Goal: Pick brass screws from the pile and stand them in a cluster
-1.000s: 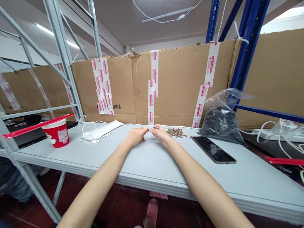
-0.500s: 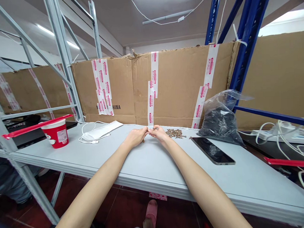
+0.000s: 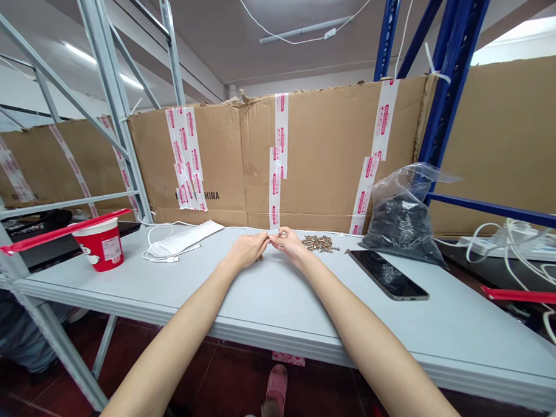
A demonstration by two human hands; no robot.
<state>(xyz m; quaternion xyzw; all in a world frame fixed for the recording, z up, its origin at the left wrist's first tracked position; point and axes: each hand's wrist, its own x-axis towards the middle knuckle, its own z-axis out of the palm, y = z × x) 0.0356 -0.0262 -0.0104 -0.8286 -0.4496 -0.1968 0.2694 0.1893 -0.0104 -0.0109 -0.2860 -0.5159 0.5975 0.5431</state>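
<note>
1. The small brass-coloured metal bits (image 3: pixel 320 243) lie in a loose pile close to the back edge of the tabletop (image 3: pixel 276 306), a little right of its middle.
2. A brown bit (image 3: pixel 261 258) peeks out under the left hand. I can't tell if there are more bits there.
3. The left hand (image 3: pixel 249 249) and the right hand (image 3: pixel 288 242) meet near the back edge, left of the pile. Their fingers bend inward and the tips come together. How tightly they close, and on what, I can't tell; any piece there is too small to see.
4. The work looks partway along to me. Lots of bits sit loose in the pile, so those seem to be left. What is finished I can't tell.
5. Right of the pile, a phone (image 3: pixel 390 275) lies screen up. Behind it, a clear plastic bag (image 3: pixel 400 228) of black stuff stands by the back edge.
6. Near the left end are a red cup (image 3: pixel 101 246) and a white cable (image 3: pixel 152 254).
7. A cardboard wall (image 3: pixel 321 152) stands behind the back edge.
</note>
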